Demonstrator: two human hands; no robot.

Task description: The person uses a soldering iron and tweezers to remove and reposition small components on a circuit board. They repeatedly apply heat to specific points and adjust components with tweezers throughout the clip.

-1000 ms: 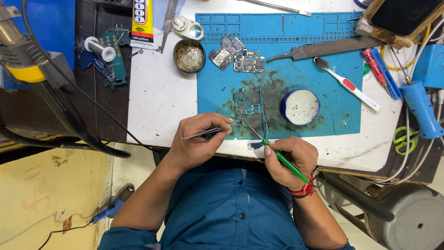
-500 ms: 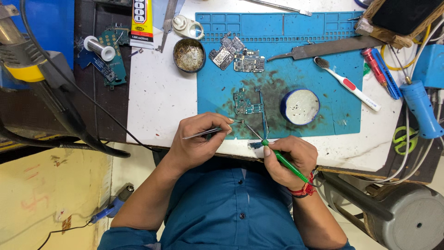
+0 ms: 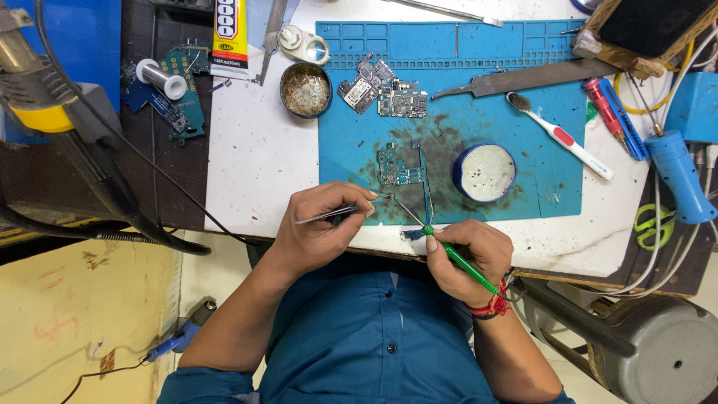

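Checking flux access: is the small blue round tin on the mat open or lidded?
Open. The blue tin shows its pale contents from above, with no lid on it; it stands upright on the blue mat.

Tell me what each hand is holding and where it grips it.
Left hand pinches metal tweezers around mid-length. Right hand grips a green-handled soldering iron like a pen, near its front end.

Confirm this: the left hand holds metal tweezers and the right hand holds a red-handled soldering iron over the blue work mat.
Not quite. In the head view the soldering iron in the right hand has a green handle, not red. The rest holds: the left hand grips metal tweezers over the blue work mat.
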